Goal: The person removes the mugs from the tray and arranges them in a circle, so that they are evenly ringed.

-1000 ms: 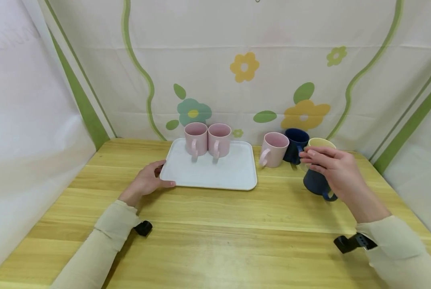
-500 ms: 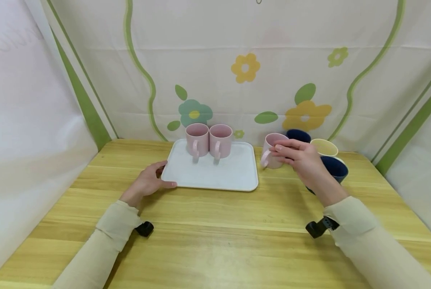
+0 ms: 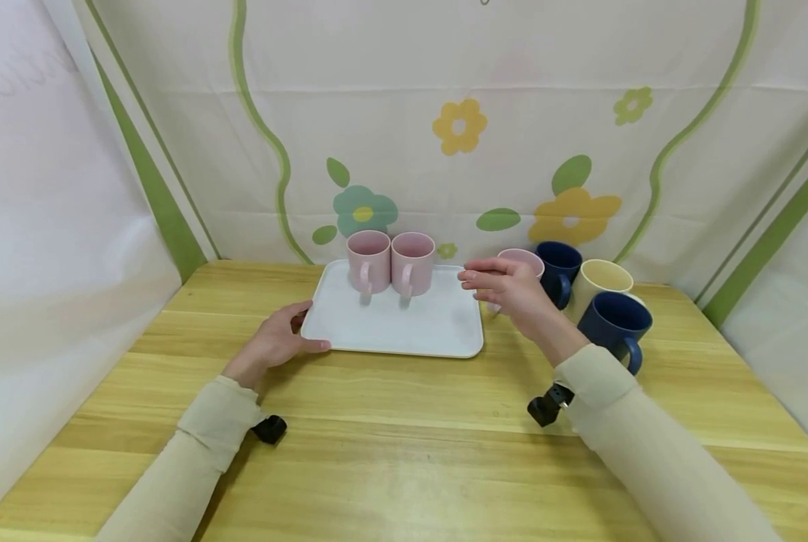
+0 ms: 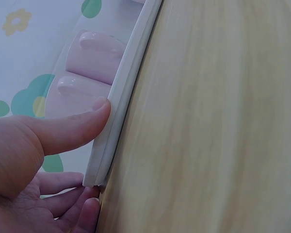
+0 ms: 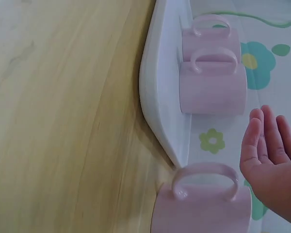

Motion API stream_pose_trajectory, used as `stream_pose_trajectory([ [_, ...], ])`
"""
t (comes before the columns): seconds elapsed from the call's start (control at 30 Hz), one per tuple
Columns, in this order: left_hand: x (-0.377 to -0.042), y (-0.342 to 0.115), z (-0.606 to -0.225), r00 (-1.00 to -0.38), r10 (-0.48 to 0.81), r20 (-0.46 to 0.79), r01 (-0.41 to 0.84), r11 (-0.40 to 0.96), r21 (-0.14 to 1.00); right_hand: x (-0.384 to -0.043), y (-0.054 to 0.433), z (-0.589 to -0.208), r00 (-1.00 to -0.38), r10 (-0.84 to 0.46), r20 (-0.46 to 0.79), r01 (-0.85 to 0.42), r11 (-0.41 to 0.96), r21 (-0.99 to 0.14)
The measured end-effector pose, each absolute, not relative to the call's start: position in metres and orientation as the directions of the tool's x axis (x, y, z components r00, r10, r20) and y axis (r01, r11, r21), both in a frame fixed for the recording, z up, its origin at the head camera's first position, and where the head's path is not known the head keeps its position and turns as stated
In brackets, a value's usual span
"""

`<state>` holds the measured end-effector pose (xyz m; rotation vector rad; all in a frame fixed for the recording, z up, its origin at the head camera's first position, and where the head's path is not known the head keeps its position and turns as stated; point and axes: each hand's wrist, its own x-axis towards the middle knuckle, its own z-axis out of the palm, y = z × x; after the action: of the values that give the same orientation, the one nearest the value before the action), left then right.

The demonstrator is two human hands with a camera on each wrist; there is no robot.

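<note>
My left hand [image 3: 271, 342] grips the near left corner of a white tray [image 3: 390, 331]. In the left wrist view its thumb [image 4: 82, 126] lies against the front rim, with the other fingers at the left edge. Two pink mugs [image 3: 377, 277] [image 3: 414, 278] stand upright side by side at the tray's back, handles toward me. My right hand [image 3: 512, 293] hovers above the tray's right edge, holding nothing, fingers fairly straight. It partly hides a third pink mug [image 3: 523, 260] beside the tray. That mug's handle [image 5: 206, 170] shows in the right wrist view, below the hand.
Right of the third pink mug stand a navy mug [image 3: 558, 272], a yellow mug [image 3: 588, 287] and a nearer navy mug [image 3: 607, 331], close together on the wooden table [image 3: 404, 467]. A flowered cloth [image 3: 350, 75] hangs behind, and cloth walls rise at both sides.
My right hand has moved left from the nearer navy mug, past the third pink mug, to the tray's right edge. The left hand, tray and mugs appear unmoved.
</note>
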<state>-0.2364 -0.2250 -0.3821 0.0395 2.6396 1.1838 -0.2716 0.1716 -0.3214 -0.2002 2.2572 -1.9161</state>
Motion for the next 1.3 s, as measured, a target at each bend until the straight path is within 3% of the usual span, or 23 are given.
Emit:
stream_pose_trajectory([
  [0.6, -0.237, -0.224, -0.38, -0.968, 0.137, -0.212, -0.067, 0.672, 0.738, -0.293, 0.117, -0.344, -0.962, -0.263, -0.07, 0.077, -0.017, -0.997],
  [0.9, -0.236, -0.225, -0.377, -0.963, 0.125, -0.24, -0.096, 0.671, 0.735, -0.296, 0.096, -0.354, -0.921, -0.375, -0.103, 0.13, -0.048, -0.99],
  [1.13, -0.235, -0.223, -0.377, -0.964, 0.127, -0.234, -0.091, 0.67, 0.737, -0.297, 0.087, -0.363, -0.931, -0.348, -0.11, 0.174, -0.159, -0.972],
  [1.3, -0.234, -0.224, -0.378, -0.965, 0.131, -0.229, -0.083, 0.674, 0.734, -0.297, 0.087, -0.369, -0.922, -0.366, -0.127, 0.192, -0.145, -0.971],
])
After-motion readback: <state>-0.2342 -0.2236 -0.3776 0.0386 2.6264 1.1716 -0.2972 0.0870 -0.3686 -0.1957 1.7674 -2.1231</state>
